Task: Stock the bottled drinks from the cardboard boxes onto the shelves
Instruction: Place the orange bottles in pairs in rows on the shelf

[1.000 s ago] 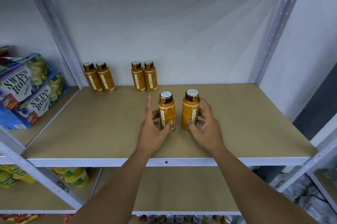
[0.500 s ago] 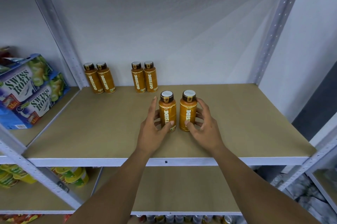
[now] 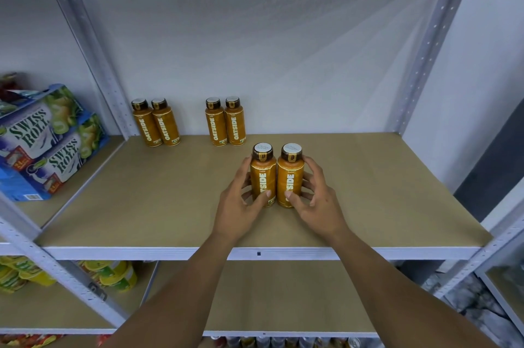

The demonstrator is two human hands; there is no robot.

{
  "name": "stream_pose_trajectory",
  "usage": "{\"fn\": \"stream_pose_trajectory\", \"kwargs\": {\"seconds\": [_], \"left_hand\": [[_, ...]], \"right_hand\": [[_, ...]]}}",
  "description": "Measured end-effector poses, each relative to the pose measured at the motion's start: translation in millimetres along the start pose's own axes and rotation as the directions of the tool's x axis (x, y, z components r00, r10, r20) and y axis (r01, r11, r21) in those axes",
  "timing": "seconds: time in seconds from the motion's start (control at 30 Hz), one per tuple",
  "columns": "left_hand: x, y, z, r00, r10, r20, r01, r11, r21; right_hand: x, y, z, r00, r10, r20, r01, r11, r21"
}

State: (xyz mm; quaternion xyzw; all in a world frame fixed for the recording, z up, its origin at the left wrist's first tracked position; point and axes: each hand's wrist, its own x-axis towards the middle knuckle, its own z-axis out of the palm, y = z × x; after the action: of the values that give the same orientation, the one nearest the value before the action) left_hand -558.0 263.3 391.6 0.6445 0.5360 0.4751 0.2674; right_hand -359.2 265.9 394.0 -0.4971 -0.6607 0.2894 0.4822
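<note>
Two orange Oatside bottles stand upright side by side in the middle of the brown shelf board (image 3: 382,191). My left hand (image 3: 241,203) grips the left bottle (image 3: 263,174), thumb on its front and fingers round its left side. My right hand (image 3: 314,200) grips the right bottle (image 3: 290,174) the same way from the right. Against the back wall stand two more pairs of the same bottles, one pair at the left (image 3: 156,123) and one nearer the centre (image 3: 225,122). No cardboard box is in view.
Swiss Roll boxes (image 3: 42,143) are stacked on the neighbouring shelf at the left. Grey perforated uprights (image 3: 93,44) frame the bay. Yellow packs (image 3: 110,276) lie on the lower shelf, and cans (image 3: 269,342) line the bottom edge. The shelf board's right half is bare.
Both hands have slid the two bottles a little farther back and closer together, turning their labels to the front. My left index finger, raised before, now wraps the bottle.
</note>
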Motion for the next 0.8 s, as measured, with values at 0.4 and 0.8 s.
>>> {"fn": "stream_pose_trajectory", "kwargs": {"seconds": [0.4,0.8], "left_hand": [[-2,6,-1,1.0,-0.014,0.002,0.014,1.0,0.026],[31,38,-40,0.988,0.054,0.145,-0.069,0.992,0.103]], "right_hand": [[-1,-3,-1,1.0,0.002,0.0,-0.002,1.0,-0.007],[29,-34,-36,0.993,-0.055,0.102,0.076,0.975,-0.207]]}}
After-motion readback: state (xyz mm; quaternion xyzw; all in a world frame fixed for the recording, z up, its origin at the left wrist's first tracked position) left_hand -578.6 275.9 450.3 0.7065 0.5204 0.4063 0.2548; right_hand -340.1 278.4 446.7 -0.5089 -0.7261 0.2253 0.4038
